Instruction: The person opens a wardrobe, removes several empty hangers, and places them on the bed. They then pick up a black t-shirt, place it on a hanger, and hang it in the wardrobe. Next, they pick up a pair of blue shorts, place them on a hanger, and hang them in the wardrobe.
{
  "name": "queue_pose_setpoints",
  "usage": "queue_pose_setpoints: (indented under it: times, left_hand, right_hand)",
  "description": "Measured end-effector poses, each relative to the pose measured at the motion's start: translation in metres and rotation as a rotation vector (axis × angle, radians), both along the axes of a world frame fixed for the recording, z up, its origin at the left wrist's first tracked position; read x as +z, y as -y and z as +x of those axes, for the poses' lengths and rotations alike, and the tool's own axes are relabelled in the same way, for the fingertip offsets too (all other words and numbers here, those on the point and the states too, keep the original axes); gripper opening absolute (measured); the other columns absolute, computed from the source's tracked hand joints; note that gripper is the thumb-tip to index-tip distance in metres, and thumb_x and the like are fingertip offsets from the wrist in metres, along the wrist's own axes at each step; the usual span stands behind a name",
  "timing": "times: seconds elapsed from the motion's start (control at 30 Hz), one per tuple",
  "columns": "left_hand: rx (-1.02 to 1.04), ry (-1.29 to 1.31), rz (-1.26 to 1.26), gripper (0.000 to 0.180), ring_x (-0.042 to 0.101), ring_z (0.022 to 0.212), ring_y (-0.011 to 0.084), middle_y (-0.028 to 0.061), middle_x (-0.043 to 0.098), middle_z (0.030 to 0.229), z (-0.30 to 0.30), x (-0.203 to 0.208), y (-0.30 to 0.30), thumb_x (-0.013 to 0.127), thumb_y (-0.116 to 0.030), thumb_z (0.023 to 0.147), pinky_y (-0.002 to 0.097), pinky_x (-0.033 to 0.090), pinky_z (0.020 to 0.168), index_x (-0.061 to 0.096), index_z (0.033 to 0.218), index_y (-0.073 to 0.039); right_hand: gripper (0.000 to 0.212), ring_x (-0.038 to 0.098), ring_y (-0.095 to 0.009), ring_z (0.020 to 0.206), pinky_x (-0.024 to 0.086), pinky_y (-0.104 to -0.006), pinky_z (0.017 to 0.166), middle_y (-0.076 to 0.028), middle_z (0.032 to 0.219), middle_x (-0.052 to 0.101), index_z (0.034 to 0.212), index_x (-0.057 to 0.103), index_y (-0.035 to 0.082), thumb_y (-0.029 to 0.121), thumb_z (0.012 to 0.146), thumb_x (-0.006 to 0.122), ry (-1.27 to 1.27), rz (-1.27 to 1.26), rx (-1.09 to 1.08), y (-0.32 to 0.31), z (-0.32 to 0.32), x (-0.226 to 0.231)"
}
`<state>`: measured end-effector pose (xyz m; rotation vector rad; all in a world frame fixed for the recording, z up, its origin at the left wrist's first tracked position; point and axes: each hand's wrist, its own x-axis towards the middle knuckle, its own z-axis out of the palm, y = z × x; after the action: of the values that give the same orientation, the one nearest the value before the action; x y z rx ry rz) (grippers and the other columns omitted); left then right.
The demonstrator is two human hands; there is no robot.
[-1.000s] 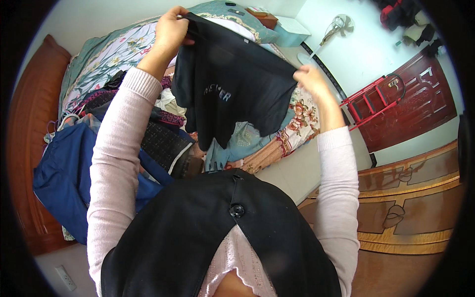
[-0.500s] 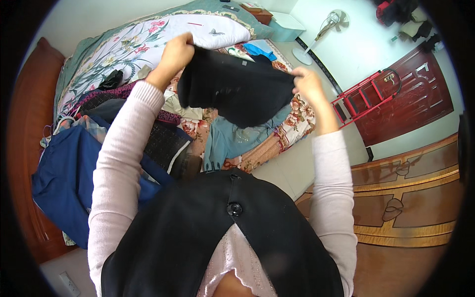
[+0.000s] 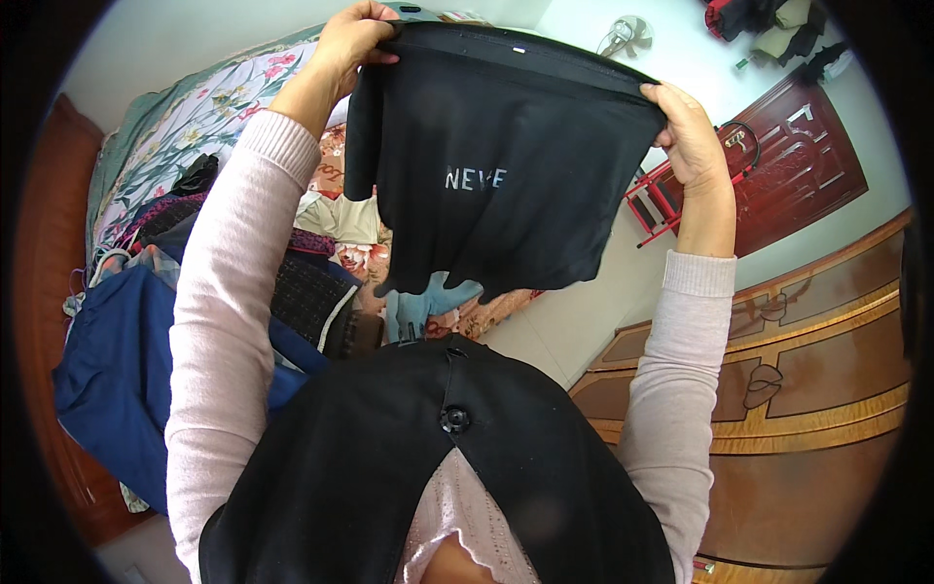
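Spread wide in midair between two raised hands: a soft black fabric garment (image 3: 535, 117) with pale lettering across its hanging face. Pinched near one upper corner between thumb and fingers of the left hand (image 3: 358, 44), closed on the cloth; gripped at the opposite corner by the right hand (image 3: 689, 131), likewise closed. Set well apart, probably so as to pull the top edge nearly straight and let the cloth's own weight draw the face smooth. Raised high, likely to leave room for the full drop; uneven along the lower edge, perhaps from folds gathering there. Hanging below the left hand, a narrow black flap (image 3: 362, 146), possibly a sleeve, too dark to tell.

Partly hidden beneath, a faded blue-grey garment (image 3: 413, 310) on a peach, flower-patterned sheet (image 3: 362, 261). On either side of the pale pink knit left sleeve (image 3: 219, 273), a crumpled cream cloth (image 3: 336, 219), a dark nubby cloth with a white edge (image 3: 306, 302) and a smooth navy-blue garment (image 3: 117, 360), seemingly out of the way of the raised cloth. Beyond, a white flower-printed quilt (image 3: 219, 112) and a red metal stepladder (image 3: 662, 200) near a dark red panelled door (image 3: 798, 175).
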<state>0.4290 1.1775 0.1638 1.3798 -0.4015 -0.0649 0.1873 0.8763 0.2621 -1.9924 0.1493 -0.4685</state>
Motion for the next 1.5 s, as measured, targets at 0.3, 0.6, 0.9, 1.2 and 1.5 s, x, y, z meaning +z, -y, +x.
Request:
queue_pose_setpoints:
  times: [0.3, 0.6, 0.9, 1.2, 1.5]
  left_hand:
    - [0.006, 0.132, -0.031, 0.006, 0.051, 0.061, 0.0125, 0.0002, 0.056, 0.071, -0.010, 0.017, -0.004, 0.058, -0.005, 0.082, 0.0263, 0.043, 0.053, 0.061, 0.084, -0.010]
    - [-0.225, 0.395, 0.083, 0.031, 0.057, 0.087, 0.0139, 0.0048, 0.063, 0.093, -0.053, 0.043, -0.027, 0.072, -0.025, 0.085, 0.0286, 0.047, 0.078, 0.062, 0.105, -0.003]
    - [0.112, 0.847, 0.399, 0.104, 0.028, 0.140, 0.0375, 0.0255, 0.027, 0.151, -0.073, 0.024, -0.019, 0.081, -0.034, 0.074, 0.0433, 0.026, 0.115, 0.018, 0.151, -0.003]
    - [-0.685, 0.122, 0.241, 0.047, 0.060, 0.104, 0.0139, 0.0104, 0.064, 0.118, -0.100, -0.132, 0.029, 0.068, -0.021, 0.090, 0.0280, 0.046, 0.094, 0.054, 0.129, 0.002]
    - [-0.642, -0.598, -0.784, 0.037, 0.066, 0.099, 0.0212, 0.0115, 0.065, 0.117, -0.101, -0.067, 0.016, 0.054, -0.025, 0.097, 0.0360, 0.055, 0.088, 0.056, 0.126, -0.002]
  right_hand:
    - [0.024, 0.048, -0.006, 0.061, 0.032, -0.0240, 0.053, 0.005, 0.073, 0.058, 0.088, 0.070, 0.010, 0.033, 0.087, 0.063, 0.160, -0.092, -0.192, -0.014, -0.007, 0.009]
    - [0.024, 0.060, -0.011, 0.077, 0.045, -0.0267, 0.067, 0.000, 0.087, 0.066, 0.100, 0.070, 0.005, 0.025, 0.089, 0.065, 0.343, 0.188, -0.129, -0.014, 0.005, 0.017]
    - [0.025, 0.067, -0.024, 0.088, 0.054, -0.0359, 0.084, -0.011, 0.096, 0.071, 0.103, 0.066, 0.001, 0.023, 0.093, 0.059, 0.323, 0.658, 0.492, -0.056, 0.042, 0.053]
    - [0.016, 0.064, -0.019, 0.073, 0.054, -0.0310, 0.071, -0.007, 0.082, 0.066, 0.092, 0.063, 0.006, 0.021, 0.093, 0.059, 0.541, 0.516, 0.609, -0.060, 0.112, 0.083]
    - [0.057, 0.060, -0.016, 0.085, 0.051, -0.0279, 0.075, -0.010, 0.114, 0.056, 0.122, 0.052, 0.000, 0.043, 0.089, 0.067, 0.093, -0.133, -0.108, 0.016, 0.153, -0.050]
